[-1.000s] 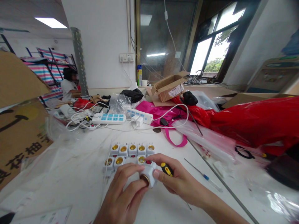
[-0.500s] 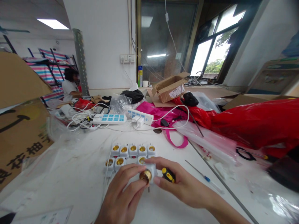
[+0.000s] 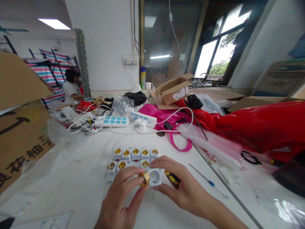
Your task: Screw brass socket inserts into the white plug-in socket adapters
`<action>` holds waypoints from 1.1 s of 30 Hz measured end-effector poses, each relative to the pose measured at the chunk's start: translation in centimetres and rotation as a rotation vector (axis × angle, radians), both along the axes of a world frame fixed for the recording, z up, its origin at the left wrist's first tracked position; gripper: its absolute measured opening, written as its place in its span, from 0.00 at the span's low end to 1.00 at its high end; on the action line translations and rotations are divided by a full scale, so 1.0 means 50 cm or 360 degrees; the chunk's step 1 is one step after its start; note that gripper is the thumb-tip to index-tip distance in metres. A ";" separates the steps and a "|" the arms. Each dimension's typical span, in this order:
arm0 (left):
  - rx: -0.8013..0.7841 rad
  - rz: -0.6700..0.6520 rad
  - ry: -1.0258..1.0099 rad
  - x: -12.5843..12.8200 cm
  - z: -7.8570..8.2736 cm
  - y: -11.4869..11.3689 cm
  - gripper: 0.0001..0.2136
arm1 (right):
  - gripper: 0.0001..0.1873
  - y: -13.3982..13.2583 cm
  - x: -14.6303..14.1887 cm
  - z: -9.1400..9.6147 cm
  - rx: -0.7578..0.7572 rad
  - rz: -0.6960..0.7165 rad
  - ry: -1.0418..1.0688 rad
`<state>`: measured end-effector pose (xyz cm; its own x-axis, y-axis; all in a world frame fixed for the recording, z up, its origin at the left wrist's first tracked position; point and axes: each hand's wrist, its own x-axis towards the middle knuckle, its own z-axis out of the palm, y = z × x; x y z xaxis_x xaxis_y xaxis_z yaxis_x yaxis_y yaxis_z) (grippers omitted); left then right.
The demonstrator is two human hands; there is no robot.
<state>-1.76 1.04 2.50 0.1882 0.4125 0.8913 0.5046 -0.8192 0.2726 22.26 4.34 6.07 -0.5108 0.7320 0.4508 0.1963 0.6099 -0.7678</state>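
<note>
My left hand (image 3: 125,192) pinches a brass screw shell (image 3: 144,180), a short threaded ring, between thumb and fingers. Just right of it, my right hand (image 3: 183,181) grips a white lamp socket housing (image 3: 155,177), its round cavity facing me. A black and yellow screwdriver handle (image 3: 172,178) is tucked in the same right hand; its shaft is mostly hidden. Shell and housing are apart, or only touching at the edge. Beyond my fingers, several white lamp sockets (image 3: 135,154) with brass shells stand in two rows, the nearer one partly covered by my hands.
A blue-handled screwdriver (image 3: 211,183) lies to the right, beside a long grey strip (image 3: 228,183). Farther back are white power strips (image 3: 111,121) with tangled cords, a pink bag (image 3: 152,111), an open carton (image 3: 172,90) and red plastic (image 3: 259,124). A large cardboard box (image 3: 23,136) stands left.
The brass shell has come out of the white housing and moved left with my left hand. The housing's cavity now shows, turned toward me in my right hand.
</note>
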 end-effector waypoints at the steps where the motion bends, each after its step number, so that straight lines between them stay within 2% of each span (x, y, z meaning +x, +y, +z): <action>1: 0.0006 0.0036 -0.0032 -0.003 -0.001 0.001 0.18 | 0.19 -0.001 0.000 0.001 0.0037 0.0004 0.0011; 4: -0.0008 0.0158 -0.0053 -0.011 -0.006 0.004 0.23 | 0.17 -0.003 0.001 0.003 0.0092 -0.0049 -0.0023; 6: -0.0014 0.0192 -0.0010 -0.016 -0.006 0.005 0.22 | 0.17 -0.005 0.001 0.003 0.0098 -0.0097 -0.0060; 10: 0.0010 0.0173 0.0032 -0.016 -0.001 0.006 0.19 | 0.20 -0.010 0.002 0.000 0.0082 -0.0060 -0.0178; 19: -0.0040 0.0191 0.0055 -0.014 -0.006 0.015 0.18 | 0.23 -0.024 -0.011 -0.022 0.0131 0.0132 -0.0709; 26: -0.0091 0.0190 0.0069 -0.015 -0.011 0.012 0.19 | 0.25 -0.021 -0.010 -0.028 0.0137 0.0099 -0.0810; 29: -0.0146 0.0212 0.0012 -0.013 -0.007 0.011 0.19 | 0.26 -0.013 -0.002 -0.030 0.0164 0.0059 -0.0632; 31: -0.0193 0.0245 -0.0067 -0.013 -0.003 0.011 0.18 | 0.20 -0.004 0.006 -0.030 0.0118 -0.0061 -0.0240; 33: -0.0270 0.0265 -0.0161 -0.016 0.000 0.014 0.16 | 0.11 0.007 0.016 -0.030 0.0035 -0.0296 0.0174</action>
<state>-2.57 1.73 2.51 0.0185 0.5755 0.8176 0.5921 -0.6652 0.4549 23.08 4.68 4.57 -0.3153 0.7984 0.5129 0.2234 0.5878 -0.7776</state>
